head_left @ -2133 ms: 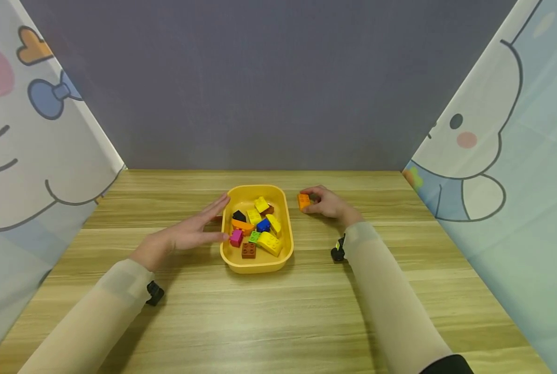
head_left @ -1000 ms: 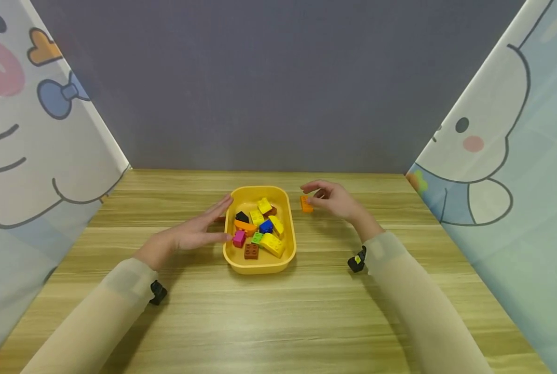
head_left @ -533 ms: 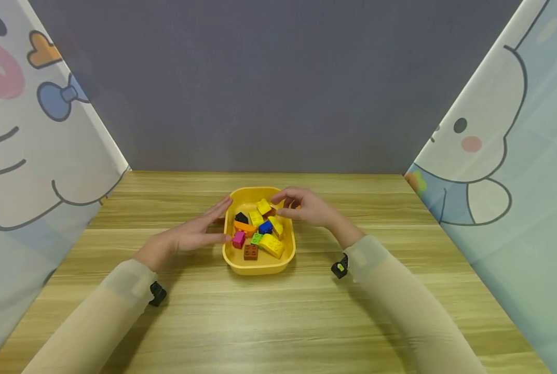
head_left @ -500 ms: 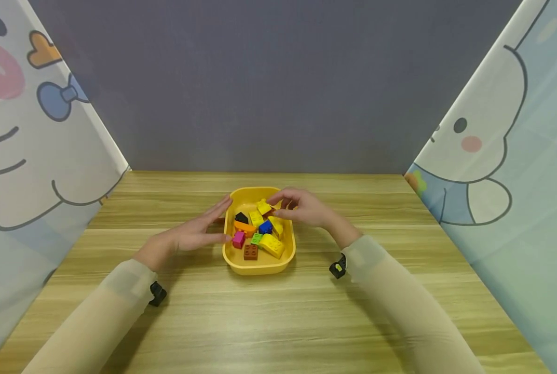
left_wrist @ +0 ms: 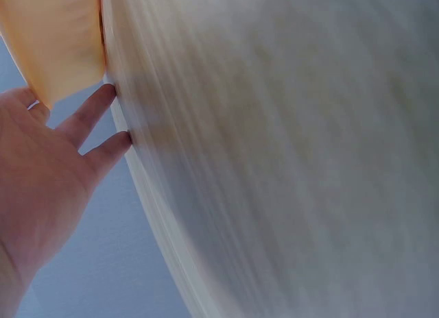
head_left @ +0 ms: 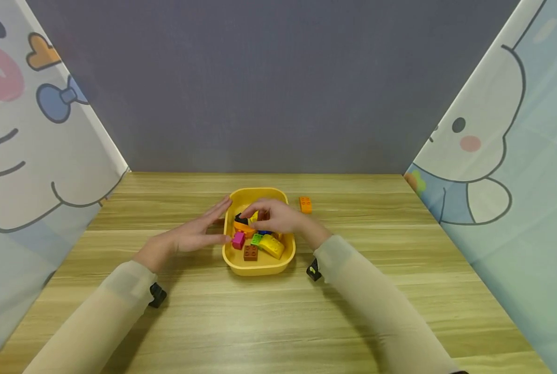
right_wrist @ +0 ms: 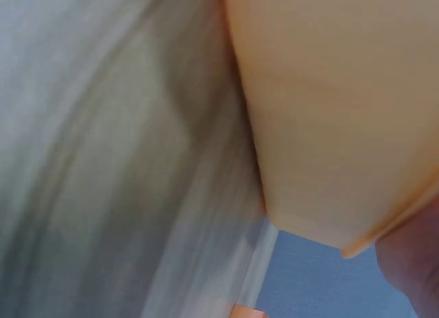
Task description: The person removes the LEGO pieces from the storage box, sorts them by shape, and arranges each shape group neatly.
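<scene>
A yellow plastic bin full of toy building bricks stands on the table. My left hand rests at its left rim with fingers straight and spread; in the left wrist view, fingertips of the left hand are beside the bin wall. Over the bin, my right hand reaches in, thumb and index finger apart close above a black brick and an orange curved brick. It hides several yellow bricks and part of a blue one. An orange brick lies on the table right of the bin.
In the bin's near half are a magenta brick, a brown brick, a green brick and a yellow curved brick. A dark grey panel stands behind the wooden table, with printed cloth at both sides.
My right hand has let go of the orange brick on the table and moved left, over the bin's far edge and into its middle. My left hand has stayed at the rim.
</scene>
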`<state>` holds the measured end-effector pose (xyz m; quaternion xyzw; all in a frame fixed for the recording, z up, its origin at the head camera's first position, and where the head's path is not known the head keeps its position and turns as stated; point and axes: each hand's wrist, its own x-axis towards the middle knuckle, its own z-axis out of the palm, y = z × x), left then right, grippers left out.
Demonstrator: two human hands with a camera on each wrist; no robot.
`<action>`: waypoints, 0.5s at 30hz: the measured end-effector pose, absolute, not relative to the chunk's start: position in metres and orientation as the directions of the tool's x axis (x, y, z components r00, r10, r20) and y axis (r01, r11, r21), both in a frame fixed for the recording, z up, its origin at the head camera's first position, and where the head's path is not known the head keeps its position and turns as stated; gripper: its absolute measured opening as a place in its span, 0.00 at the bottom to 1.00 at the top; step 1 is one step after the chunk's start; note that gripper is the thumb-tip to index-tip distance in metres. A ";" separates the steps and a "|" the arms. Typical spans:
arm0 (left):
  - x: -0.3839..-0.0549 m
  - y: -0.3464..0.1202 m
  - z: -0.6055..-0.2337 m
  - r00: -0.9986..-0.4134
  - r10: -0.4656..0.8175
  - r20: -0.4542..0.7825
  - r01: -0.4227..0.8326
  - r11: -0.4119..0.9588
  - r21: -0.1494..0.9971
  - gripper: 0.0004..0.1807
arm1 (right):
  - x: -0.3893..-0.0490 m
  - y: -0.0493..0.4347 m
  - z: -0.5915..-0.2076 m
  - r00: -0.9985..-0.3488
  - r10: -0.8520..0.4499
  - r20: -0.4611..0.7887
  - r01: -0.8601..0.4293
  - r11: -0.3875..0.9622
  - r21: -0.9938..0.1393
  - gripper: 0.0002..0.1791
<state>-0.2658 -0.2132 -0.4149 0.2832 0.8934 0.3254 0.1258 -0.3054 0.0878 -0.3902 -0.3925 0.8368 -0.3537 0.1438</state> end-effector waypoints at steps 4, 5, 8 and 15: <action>-0.267 -0.214 -0.414 -0.806 0.590 -0.046 0.421 0.627 0.655 0.56 | -0.305 0.085 -0.394 -0.640 -0.768 0.009 -0.593 0.486 -0.641 0.19; -0.267 -0.214 -0.414 -0.807 0.588 -0.048 0.419 0.628 0.656 0.56 | -0.304 0.084 -0.394 -0.639 -0.769 0.003 -0.605 0.501 -0.619 0.19; -0.267 -0.214 -0.413 -0.809 0.586 -0.050 0.416 0.630 0.656 0.56 | -0.304 0.082 -0.395 -0.637 -0.771 -0.011 -0.641 0.538 -0.547 0.20; -0.267 -0.212 -0.416 -0.813 0.580 -0.056 0.408 0.635 0.656 0.57 | -0.302 0.079 -0.397 -0.642 -0.764 -0.065 -0.681 0.607 -0.411 0.20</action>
